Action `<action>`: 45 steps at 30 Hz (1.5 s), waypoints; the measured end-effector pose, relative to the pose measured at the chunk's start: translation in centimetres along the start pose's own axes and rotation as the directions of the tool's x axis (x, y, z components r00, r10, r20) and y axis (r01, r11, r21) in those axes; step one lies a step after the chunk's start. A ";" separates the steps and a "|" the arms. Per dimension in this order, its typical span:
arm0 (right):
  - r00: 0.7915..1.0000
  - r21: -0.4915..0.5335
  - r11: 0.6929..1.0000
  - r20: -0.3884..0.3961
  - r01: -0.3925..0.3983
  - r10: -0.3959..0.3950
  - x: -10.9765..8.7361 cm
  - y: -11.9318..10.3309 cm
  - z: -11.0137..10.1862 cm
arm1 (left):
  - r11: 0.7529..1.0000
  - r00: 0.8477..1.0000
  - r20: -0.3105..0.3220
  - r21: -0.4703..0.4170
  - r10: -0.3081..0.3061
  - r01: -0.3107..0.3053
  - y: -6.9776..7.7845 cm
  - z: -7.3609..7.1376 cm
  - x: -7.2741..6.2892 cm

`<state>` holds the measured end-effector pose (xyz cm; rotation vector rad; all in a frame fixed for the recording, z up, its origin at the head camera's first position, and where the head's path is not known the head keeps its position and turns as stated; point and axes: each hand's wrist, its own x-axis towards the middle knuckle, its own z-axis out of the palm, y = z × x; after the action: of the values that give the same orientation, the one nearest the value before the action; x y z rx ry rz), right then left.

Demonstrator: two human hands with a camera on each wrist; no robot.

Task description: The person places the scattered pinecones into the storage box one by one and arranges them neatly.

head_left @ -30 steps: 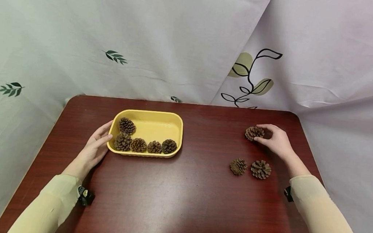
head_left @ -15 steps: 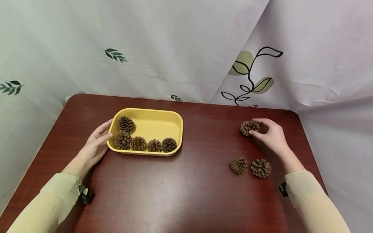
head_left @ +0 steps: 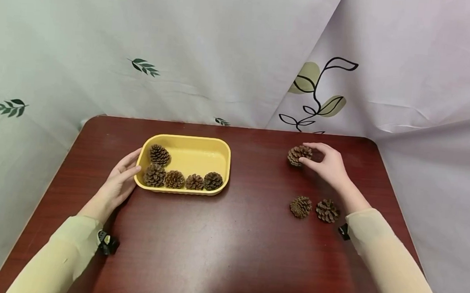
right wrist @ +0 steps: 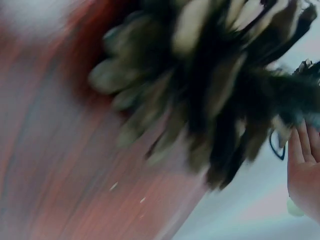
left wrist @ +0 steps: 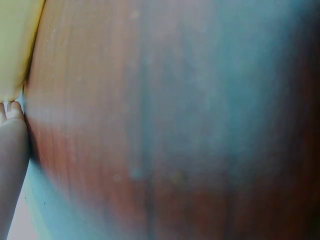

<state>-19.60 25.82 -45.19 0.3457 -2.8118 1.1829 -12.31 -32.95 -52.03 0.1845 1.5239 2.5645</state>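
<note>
My right hand [head_left: 328,166] pinches a brown pine cone [head_left: 295,156] between thumb and fingers over the table's back right. Two more pine cones, a left one [head_left: 300,207] and a right one [head_left: 327,211], lie on the table nearer to me. A large blurred pine cone [right wrist: 215,75] fills much of the right wrist view, with the right hand [right wrist: 304,170] at that view's edge. At the left, my left hand [head_left: 117,181] holds the end of a yellow tray [head_left: 180,191], thumb at the rim and fingers along its outer side. Several pine cones sit along the tray's left and front walls.
The dark red tabletop [head_left: 210,246] has rounded back corners. A pale curtain [head_left: 185,46] with leaf prints hangs close behind it and along both sides.
My right hand has carried its pine cone leftward and slightly back. The left hand and the tray stay in place.
</note>
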 end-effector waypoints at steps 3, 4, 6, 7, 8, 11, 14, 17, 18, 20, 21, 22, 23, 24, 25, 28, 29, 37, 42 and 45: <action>1.000 0.046 0.999 0.006 0.007 -0.007 0.4 -0.6 0.6 | 1.000 1.000 0.002 -0.004 0.001 -0.001 0.0 0.0 0.1; 1.000 0.064 0.998 0.010 0.009 -0.010 0.6 -0.9 0.9 | 1.000 1.000 0.000 0.000 0.003 -0.003 0.0 0.0 0.1; 1.000 0.087 0.996 0.018 0.015 -0.016 0.9 -1.5 1.3 | 1.000 1.000 0.001 -0.005 0.008 -0.008 0.0 0.0 0.1; 1.000 0.093 0.996 0.023 0.017 -0.019 1.1 -1.9 1.5 | 1.000 1.000 0.001 -0.008 0.010 -0.010 0.0 0.0 0.1; 0.999 0.102 0.995 0.029 0.018 -0.021 1.2 -2.2 1.7 | 1.000 1.000 -0.001 -0.008 0.011 -0.011 -0.1 0.0 0.1; 0.999 0.111 0.993 0.045 0.025 -0.030 1.7 -3.4 2.3 | 1.000 1.000 -0.006 -0.009 0.013 -0.013 -0.1 0.0 0.0; 0.998 0.116 0.993 0.054 0.036 -0.043 2.1 -4.5 2.9 | 1.000 1.000 -0.007 -0.008 0.012 -0.012 -0.1 0.0 0.0; 0.996 0.110 0.992 0.059 0.063 -0.070 2.5 -5.5 3.6 | 1.000 1.000 -0.009 -0.012 0.012 -0.012 -0.1 0.1 0.0; 0.995 0.111 0.991 0.060 0.074 -0.081 2.6 -5.8 3.9 | 1.000 1.000 -0.008 -0.012 0.012 -0.012 -0.1 0.1 0.0; 0.993 0.118 0.988 0.059 0.098 -0.105 3.0 -6.4 4.5 | 1.000 1.000 -0.008 -0.017 0.013 -0.013 -0.1 0.1 0.0; 0.992 0.119 0.987 0.060 0.107 -0.115 3.1 -6.7 4.8 | 1.000 1.000 -0.008 -0.016 0.014 -0.014 -0.1 0.1 0.0; 0.990 0.127 0.985 0.061 0.115 -0.124 3.2 -7.0 5.1 | 1.000 1.000 -0.007 -0.018 0.015 -0.015 -0.1 0.1 0.0; 0.990 0.138 0.983 0.061 0.121 -0.130 3.4 -7.3 5.5 | 1.000 1.000 -0.006 -0.019 0.016 -0.016 0.0 0.2 0.0; 0.989 0.147 0.981 0.062 0.127 -0.137 3.5 -7.7 5.8 | 1.000 1.000 -0.005 -0.021 0.017 -0.017 0.0 0.2 0.0; 0.988 0.154 0.979 0.064 0.132 -0.143 3.7 -8.0 6.2 | 1.000 1.000 -0.004 -0.024 0.017 -0.018 0.0 0.2 -0.1; 0.984 0.184 0.972 0.074 0.145 -0.161 4.1 -9.1 7.2 | 1.000 1.000 -0.005 -0.026 0.017 -0.017 0.0 0.2 0.0; 0.983 0.195 0.969 0.077 0.148 -0.166 4.2 -9.5 7.5 | 1.000 1.000 -0.005 -0.026 0.017 -0.017 0.0 0.2 0.0; 0.974 0.244 0.956 0.111 0.165 -0.196 5.1 -12.1 10.0 | 1.000 1.000 -0.015 -0.016 0.008 -0.009 -0.1 0.1 0.0; 0.967 0.223 0.958 0.138 0.179 -0.213 5.5 -13.4 11.4 | 1.000 1.000 -0.014 -0.018 0.004 -0.004 -0.1 0.2 0.0; 0.961 0.202 0.961 0.159 0.191 -0.225 5.7 -13.9 12.3 | 1.000 1.000 -0.014 -0.017 0.004 -0.004 0.0 0.3 -0.1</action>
<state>-21.59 6.59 -43.26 0.7806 -2.7261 1.4318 -12.19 -32.72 -51.89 0.1683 1.5069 2.5868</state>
